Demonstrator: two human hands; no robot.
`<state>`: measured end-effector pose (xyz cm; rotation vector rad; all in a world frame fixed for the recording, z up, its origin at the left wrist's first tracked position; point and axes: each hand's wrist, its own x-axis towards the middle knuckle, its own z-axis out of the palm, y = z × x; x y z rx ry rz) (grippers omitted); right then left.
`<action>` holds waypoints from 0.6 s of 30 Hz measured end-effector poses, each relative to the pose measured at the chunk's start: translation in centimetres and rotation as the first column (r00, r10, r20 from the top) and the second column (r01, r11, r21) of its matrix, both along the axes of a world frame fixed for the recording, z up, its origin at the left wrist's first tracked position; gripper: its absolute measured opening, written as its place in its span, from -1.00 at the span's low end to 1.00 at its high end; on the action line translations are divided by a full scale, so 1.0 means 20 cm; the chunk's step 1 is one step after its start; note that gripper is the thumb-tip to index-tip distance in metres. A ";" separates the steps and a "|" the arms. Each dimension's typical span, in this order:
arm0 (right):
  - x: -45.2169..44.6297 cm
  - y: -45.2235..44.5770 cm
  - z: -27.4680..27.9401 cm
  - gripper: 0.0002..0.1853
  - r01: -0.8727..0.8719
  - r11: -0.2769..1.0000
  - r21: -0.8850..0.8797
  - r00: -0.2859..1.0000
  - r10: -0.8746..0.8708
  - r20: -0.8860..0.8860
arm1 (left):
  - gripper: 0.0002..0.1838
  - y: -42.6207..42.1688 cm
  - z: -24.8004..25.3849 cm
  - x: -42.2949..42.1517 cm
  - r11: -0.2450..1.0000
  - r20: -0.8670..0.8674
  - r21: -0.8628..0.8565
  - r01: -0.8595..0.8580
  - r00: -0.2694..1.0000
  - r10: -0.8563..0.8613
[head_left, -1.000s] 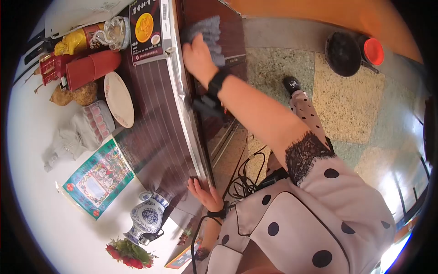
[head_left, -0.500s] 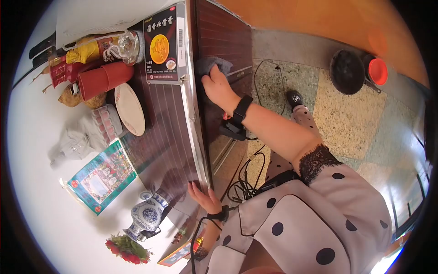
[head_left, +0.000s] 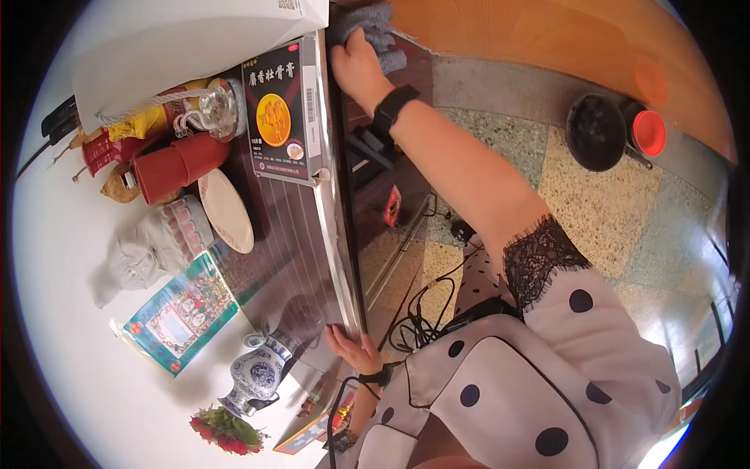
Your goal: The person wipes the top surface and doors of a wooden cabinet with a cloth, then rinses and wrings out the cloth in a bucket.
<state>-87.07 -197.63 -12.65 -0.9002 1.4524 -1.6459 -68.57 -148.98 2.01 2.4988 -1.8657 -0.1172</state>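
Along the front edge of the dark, glossy surface (head_left: 289,227), the right arm reaches out nearly straight, its black-banded wrist leading to a right hand (head_left: 361,69) curled over a bunched cloth (head_left: 379,31), fingers gathered into the fabric. The cloth is grey, soft and ridged, against the dark front beyond the box (head_left: 277,109). The left hand (head_left: 353,349) rests near the other end of the edge, arm bent, fingers slightly apart and holding nothing. Near the flat black cardboard box lie a smooth dark-red case (head_left: 180,168) and a pale oval dish (head_left: 226,211); a glazed blue-and-white vase (head_left: 256,374) stands nearer the left hand. Compared with the earlier frame, the right hand and cloth have travelled farther past the box, while the left hand has barely shifted.
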 end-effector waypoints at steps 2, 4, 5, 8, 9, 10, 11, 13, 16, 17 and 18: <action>-0.03 -0.10 -0.01 -0.74 -0.002 1.000 0.008 0.999 0.002 0.048 | -0.31 -0.01 0.01 -0.01 1.000 0.029 0.014 0.024 0.999 -0.024; -0.03 -0.19 -0.03 -0.71 0.024 1.000 -0.008 1.000 -0.024 0.004 | -0.31 0.01 -0.01 0.00 1.000 0.018 0.008 0.018 1.000 -0.018; -0.01 -0.25 -0.05 -0.71 0.031 0.998 0.046 1.000 -0.031 -0.004 | -0.31 0.01 -0.01 0.01 1.000 0.005 0.005 0.009 1.000 -0.009; 0.04 -0.31 -0.10 -0.67 0.028 0.995 0.092 0.996 -0.021 -0.082 | -0.31 0.01 -0.01 0.01 1.000 -0.001 0.003 0.018 1.000 -0.018; 0.04 -0.31 -0.11 -0.66 0.029 0.996 0.087 0.991 -0.018 -0.130 | -0.31 0.01 -0.01 0.00 1.000 -0.002 0.002 0.015 1.000 -0.015; 0.04 -0.31 -0.11 -0.65 0.032 0.996 0.081 0.984 -0.017 -0.177 | -0.31 0.00 -0.01 -0.01 1.000 -0.020 -0.010 -0.002 1.000 0.002; 0.03 -0.31 -0.12 -0.65 0.031 0.996 0.080 0.984 -0.016 -0.176 | -0.31 0.00 0.00 -0.01 1.000 -0.036 -0.019 -0.020 0.999 0.019; -0.01 -0.32 -0.12 -0.62 -0.019 0.992 0.122 0.999 0.024 -0.040 | -0.32 0.00 0.01 -0.01 1.000 -0.002 -0.014 -0.005 1.000 0.005; -0.22 -0.20 -0.05 -0.70 0.068 0.975 0.211 0.956 -0.124 0.266 | -0.33 -0.01 -0.01 -0.01 0.999 0.029 -0.034 -0.003 1.000 0.004; -0.31 -0.16 -0.14 -0.72 0.023 0.993 0.114 0.929 -0.063 0.364 | -0.33 0.00 -0.01 -0.01 0.999 0.030 -0.043 -0.016 0.999 0.017; -0.42 -0.12 -0.23 -0.74 -0.015 1.000 0.015 0.893 0.007 0.451 | -0.33 0.00 0.00 -0.02 0.999 0.017 -0.047 -0.022 1.000 0.022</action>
